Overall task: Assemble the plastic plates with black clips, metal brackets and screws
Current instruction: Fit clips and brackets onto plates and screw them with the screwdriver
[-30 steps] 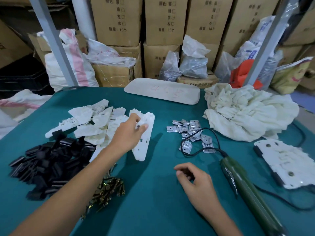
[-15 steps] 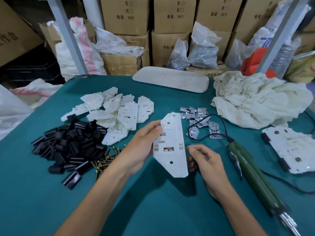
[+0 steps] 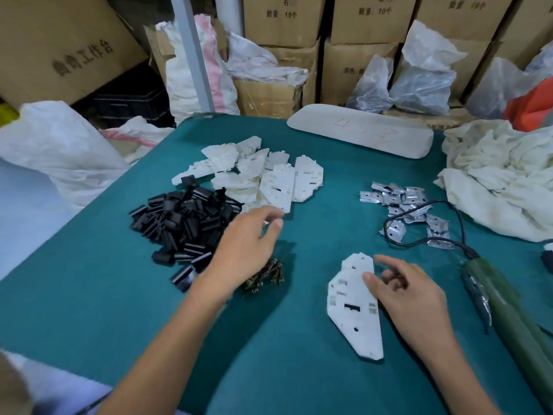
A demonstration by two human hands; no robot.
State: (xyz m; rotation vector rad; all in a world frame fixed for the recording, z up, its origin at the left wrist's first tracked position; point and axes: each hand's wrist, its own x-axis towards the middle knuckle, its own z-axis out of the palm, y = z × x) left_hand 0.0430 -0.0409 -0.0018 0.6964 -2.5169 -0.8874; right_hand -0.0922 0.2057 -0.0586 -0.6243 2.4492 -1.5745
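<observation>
A white plastic plate (image 3: 354,313) lies flat on the teal table in front of me. My right hand (image 3: 410,298) rests at its right edge, thumb on the plate, fingers loosely curled. My left hand (image 3: 245,250) hovers with fingers relaxed above the table, between the heap of black clips (image 3: 182,226) and the small pile of screws (image 3: 264,275), holding nothing. A stack of white plates (image 3: 263,175) sits farther back. Metal brackets (image 3: 404,211) lie scattered at the right.
A green electric screwdriver (image 3: 508,313) with a black cord (image 3: 425,238) lies at the right. A crumpled white cloth (image 3: 496,175) fills the back right and a long pale pad (image 3: 362,134) the back edge. Cardboard boxes and bags stand behind the table (image 3: 89,295).
The plate held up in both hands half a second ago now lies on the table. My left hand has let go and moved left toward the clips; the right hand stays at the plate.
</observation>
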